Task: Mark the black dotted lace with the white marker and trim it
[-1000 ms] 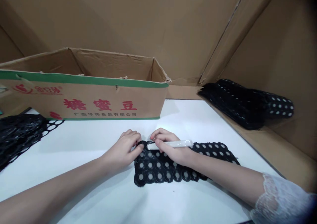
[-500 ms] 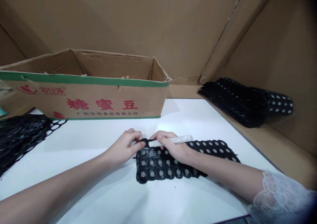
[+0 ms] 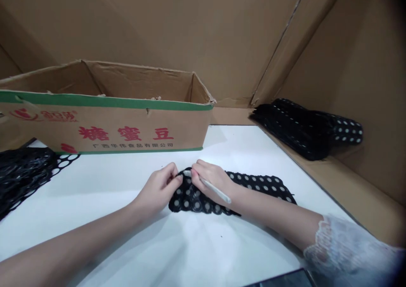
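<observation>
At the far left of the frame a heap of black netting (image 3: pixel 23 172) lies on the white table (image 3: pixel 127 236), in front of a long cardboard box (image 3: pixel 104 122) with a green stripe and red print. In the lower middle, the left hand (image 3: pixel 157 189) is pinched shut on the near-left edge of a black sheet of dotted rings (image 3: pixel 253 183), fingertips pressing it to the table. Just right of it, touching the same edge, the right hand (image 3: pixel 211 181) is closed around a white pen-like tool (image 3: pixel 211 187). A second ago that tool lay level across the knuckles; now it slants down toward the lower right, its tip at the sheet's corner, which suggests the work on that edge has begun. The sheet has also bunched up and looks narrower. At the right, a stack of similar black sheets (image 3: pixel 304 128) rests on a cardboard ledge (image 3: pixel 345 185).
</observation>
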Demonstrator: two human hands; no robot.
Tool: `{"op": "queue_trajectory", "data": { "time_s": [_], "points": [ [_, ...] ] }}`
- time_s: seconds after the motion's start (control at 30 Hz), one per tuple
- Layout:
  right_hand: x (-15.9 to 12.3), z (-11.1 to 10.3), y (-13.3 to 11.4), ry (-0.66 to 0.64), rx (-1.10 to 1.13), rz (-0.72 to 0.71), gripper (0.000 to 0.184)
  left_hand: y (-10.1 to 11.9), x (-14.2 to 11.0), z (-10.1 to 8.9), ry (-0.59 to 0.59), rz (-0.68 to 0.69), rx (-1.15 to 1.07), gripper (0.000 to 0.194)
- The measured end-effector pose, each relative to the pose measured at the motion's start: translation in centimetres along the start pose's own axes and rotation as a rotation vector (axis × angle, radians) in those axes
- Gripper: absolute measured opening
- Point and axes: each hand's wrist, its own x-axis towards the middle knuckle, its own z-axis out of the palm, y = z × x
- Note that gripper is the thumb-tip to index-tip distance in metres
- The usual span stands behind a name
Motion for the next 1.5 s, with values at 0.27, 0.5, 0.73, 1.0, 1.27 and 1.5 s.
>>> {"op": "queue_trajectory", "data": {
  "time_s": [0.27,0.5,0.73,1.0,1.27,1.5],
  "points": [
    [-0.5,-0.4,1.5,-0.004,0.482,-0.063,0.039,-0.5,0.9,-1.0,-0.029,-0.01,-0.043,0.021],
    [-0.7,-0.3,1.5,-0.007,0.537,-0.059,0.038,-0.7,0.9,-1.7,-0.139,0.105,0.176,0.023],
    [-0.7,-0.3,1.4,0.0,0.514,-0.045,0.033,-1.2,1.2,-2.2,-0.197,0.19,0.255,0.02],
    [-0.8,-0.2,1.3,-0.006,0.452,-0.053,0.028,-0.7,1.1,-2.7,-0.276,0.186,0.204,0.024],
    [-0.9,-0.2,0.5,0.002,0.431,-0.004,0.03,-0.5,1.1,-2.4,-0.256,0.094,0.104,0.02],
    [-0.8,-0.1,0.0,-0.016,0.419,0.068,0.029,-0.6,1.0,-1.6,-0.16,0.034,0.12,0.023]
  ]
}}
